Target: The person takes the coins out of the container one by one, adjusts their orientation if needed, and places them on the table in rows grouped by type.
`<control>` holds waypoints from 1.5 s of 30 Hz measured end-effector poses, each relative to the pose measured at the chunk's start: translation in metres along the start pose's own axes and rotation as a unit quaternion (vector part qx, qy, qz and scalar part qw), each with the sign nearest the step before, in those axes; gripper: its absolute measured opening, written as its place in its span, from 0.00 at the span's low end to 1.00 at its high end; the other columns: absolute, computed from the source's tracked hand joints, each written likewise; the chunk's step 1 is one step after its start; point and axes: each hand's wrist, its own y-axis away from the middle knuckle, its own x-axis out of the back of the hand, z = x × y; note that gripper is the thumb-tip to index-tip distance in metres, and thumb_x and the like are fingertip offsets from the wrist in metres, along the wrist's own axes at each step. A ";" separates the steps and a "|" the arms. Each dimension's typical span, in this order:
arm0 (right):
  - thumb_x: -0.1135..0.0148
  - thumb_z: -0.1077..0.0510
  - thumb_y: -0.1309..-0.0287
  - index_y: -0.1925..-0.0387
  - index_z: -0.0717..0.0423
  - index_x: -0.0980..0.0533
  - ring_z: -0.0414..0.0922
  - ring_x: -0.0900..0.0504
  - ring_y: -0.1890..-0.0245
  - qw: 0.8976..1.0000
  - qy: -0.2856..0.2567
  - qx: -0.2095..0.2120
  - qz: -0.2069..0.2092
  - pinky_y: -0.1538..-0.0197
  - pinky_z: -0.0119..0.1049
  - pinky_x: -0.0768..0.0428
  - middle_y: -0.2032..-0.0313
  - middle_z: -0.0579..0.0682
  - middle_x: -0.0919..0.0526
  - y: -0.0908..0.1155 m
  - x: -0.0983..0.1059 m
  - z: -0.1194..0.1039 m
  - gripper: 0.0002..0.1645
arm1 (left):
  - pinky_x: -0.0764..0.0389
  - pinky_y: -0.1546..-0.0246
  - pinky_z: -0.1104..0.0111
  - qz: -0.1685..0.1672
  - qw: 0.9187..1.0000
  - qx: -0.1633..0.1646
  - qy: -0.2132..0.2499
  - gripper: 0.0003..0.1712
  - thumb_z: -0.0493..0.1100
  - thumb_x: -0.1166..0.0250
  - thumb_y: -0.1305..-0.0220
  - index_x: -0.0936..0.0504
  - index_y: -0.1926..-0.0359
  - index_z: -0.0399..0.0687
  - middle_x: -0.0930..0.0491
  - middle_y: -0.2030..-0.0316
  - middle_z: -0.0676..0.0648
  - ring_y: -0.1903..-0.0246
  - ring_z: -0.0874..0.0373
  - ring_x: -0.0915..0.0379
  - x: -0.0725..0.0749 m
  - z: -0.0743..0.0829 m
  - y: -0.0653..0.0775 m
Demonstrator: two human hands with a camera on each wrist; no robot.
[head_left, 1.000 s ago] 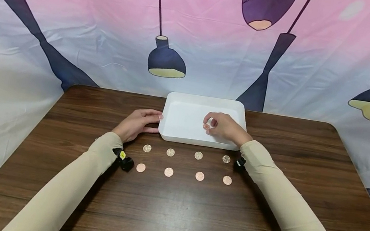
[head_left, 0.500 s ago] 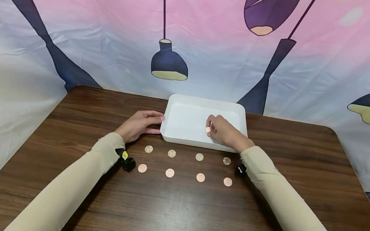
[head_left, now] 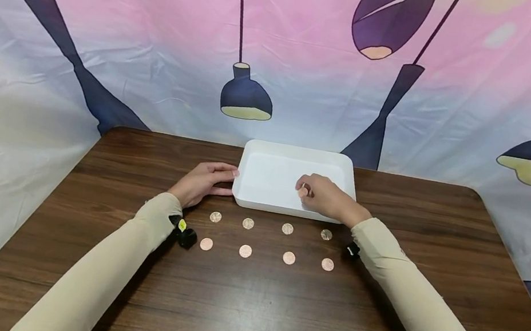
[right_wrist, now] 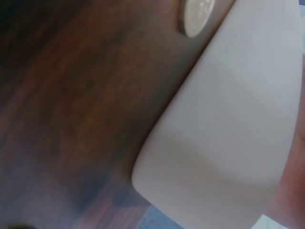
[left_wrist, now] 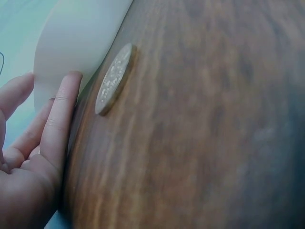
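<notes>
A shallow white tray [head_left: 266, 174] sits at the back of the table. My left hand [head_left: 202, 183] rests against its left end, and in the left wrist view straight fingers [left_wrist: 61, 112] touch the outer wall. Over the tray's right half, my right hand [head_left: 330, 199] pinches a copper-coloured coin [head_left: 302, 192] between thumb and fingers, which partly cover it. The right wrist view shows mostly the tray's outer wall [right_wrist: 209, 119], with a sliver of the hand at the right edge.
Two rows of coins lie in front of the tray: a gold-toned row, with one coin [head_left: 248, 223] near its middle, and a copper-toned row, with one coin [head_left: 289, 258] nearer me. The dark wooden table [head_left: 242, 312] ends at a printed cloth [head_left: 178, 59] behind the tray.
The pinched coin has turned from lying flat to a tilt and shows less between the right fingers. The left hand stays at the tray's end; the head view has shifted slightly.
</notes>
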 end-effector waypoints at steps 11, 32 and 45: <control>0.40 0.66 0.26 0.44 0.68 0.19 0.49 0.24 0.63 1.000 0.017 0.014 -0.014 0.50 0.46 0.17 0.58 0.59 0.17 0.005 0.004 0.001 0.14 | 0.12 0.42 0.63 -0.002 1.000 0.002 -0.003 0.32 0.45 0.36 0.21 0.31 0.24 0.36 0.32 0.28 0.36 0.37 0.47 0.24 -0.001 -0.001 -0.001; 0.29 0.62 0.32 0.51 0.58 0.16 0.48 0.23 0.61 0.994 0.009 0.030 0.100 0.60 0.40 0.21 0.62 0.49 0.20 0.062 0.020 -0.006 0.10 | 0.11 0.43 0.63 -0.003 1.000 0.008 0.006 0.32 0.45 0.35 0.21 0.30 0.24 0.37 0.31 0.28 0.37 0.35 0.45 0.24 -0.004 -0.003 -0.004; 0.25 0.63 0.37 0.54 0.53 0.15 0.41 0.25 0.71 0.982 -0.010 0.038 0.182 0.69 0.34 0.21 0.65 0.47 0.21 0.114 0.028 -0.005 0.10 | 0.11 0.44 0.63 0.001 1.000 0.002 -0.001 0.34 0.46 0.34 0.22 0.32 0.23 0.39 0.32 0.27 0.38 0.35 0.47 0.25 -0.001 0.000 -0.004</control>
